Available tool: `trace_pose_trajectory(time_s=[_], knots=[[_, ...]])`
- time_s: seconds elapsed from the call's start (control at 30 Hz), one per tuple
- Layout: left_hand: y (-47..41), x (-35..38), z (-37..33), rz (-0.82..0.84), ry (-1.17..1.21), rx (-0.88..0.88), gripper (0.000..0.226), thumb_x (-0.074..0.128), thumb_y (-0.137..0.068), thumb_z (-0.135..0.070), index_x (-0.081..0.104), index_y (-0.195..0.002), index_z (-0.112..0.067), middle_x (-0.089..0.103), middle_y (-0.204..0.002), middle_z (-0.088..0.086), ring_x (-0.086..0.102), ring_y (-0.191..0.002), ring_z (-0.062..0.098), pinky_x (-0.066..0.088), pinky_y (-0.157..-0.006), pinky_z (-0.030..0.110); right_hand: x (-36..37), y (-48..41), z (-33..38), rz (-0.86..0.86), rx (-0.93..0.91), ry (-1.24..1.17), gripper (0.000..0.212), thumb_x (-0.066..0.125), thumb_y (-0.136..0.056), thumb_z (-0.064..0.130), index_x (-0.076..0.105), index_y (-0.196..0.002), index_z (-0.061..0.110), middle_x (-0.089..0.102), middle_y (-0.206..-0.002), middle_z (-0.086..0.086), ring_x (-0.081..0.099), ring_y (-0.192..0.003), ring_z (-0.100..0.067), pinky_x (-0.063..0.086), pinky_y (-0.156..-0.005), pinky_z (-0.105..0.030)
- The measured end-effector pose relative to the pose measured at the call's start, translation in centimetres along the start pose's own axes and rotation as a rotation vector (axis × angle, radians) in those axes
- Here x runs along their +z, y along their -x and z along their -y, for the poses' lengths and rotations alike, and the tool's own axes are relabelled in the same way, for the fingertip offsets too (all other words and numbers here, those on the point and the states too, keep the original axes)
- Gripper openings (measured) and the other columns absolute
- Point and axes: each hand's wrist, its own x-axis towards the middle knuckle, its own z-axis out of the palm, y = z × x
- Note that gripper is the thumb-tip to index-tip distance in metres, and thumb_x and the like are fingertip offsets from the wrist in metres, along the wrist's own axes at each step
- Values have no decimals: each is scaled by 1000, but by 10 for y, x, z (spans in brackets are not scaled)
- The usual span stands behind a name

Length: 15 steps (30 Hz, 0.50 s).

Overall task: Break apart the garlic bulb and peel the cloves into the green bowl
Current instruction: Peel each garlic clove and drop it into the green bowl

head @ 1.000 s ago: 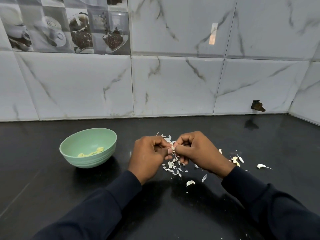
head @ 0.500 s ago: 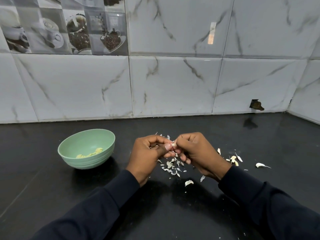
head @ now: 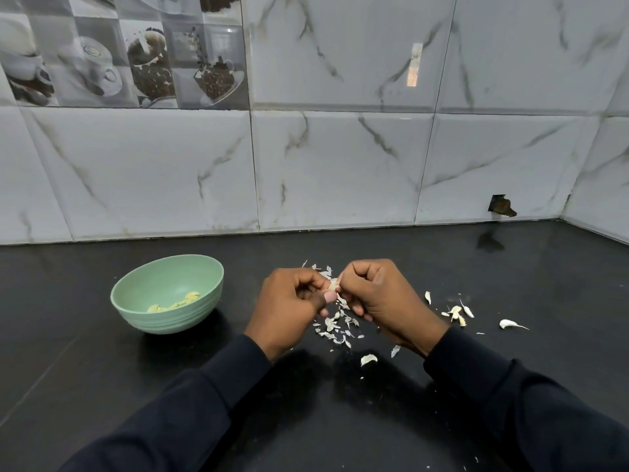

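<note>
- A person's two hands meet over the middle of a black worktop (head: pixel 102 386), seen from above. Dark sleeves (head: pixel 190 410) cover both arms.
- The left hand (head: pixel 289 304) has its fingers (head: pixel 329 296) curled in, pinching a small pale garlic clove (head: pixel 333 285) at thumb and fingertip.
- The right hand (head: pixel 381 301) is at three o'clock from the left, touching it. Its clenched fingers (head: pixel 360 271) pinch the same clove from the other side.
- The green bowl (head: pixel 170 321) stands upright at nine o'clock from the hands, near but apart. A few yellowish peeled cloves (head: pixel 177 303) lie in its bottom.
- White skin scraps (head: pixel 335 327) are scattered on the worktop at six o'clock, just under the hands, with a few at twelve o'clock.
- More garlic pieces (head: pixel 457 313) lie at three o'clock from the right hand, and one loose clove (head: pixel 510 323) farther out.
- Another loose piece (head: pixel 368 359) lies at six o'clock, between the wrists.
- A grey marbled tile wall (head: pixel 340 165) rises behind the worktop.
</note>
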Motion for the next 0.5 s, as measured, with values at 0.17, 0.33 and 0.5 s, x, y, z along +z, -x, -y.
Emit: trace_pose_trajectory(time_s=[0.17,0.33,0.5], knots=[[4,11,-6,4,382,-207,15,65,-90,9,69,-79,2,60,-62,8,55,-51,10,45,-50,17,-1,3,9,-42,-168,165,18,69,-85,3,62,-68,1,49,-50,7,40,-46,-8,33,-48,-23],[-4,3,-9,-45,614,-323,16,57,-91,14,70,-85,6,63,-66,6,57,-52,7,47,-51,14,6,10,7,0,-290,361,18,65,-75,22,60,-66,7,52,-59,-7,40,-56,-4,36,-54,-29],[-3,-7,-5,15,592,-296,7,66,-91,3,73,-91,4,67,-73,10,62,-60,9,52,-56,15,-3,6,5,28,-206,378,27,65,-93,18,60,-69,7,53,-56,0,47,-51,-6,38,-52,-27]])
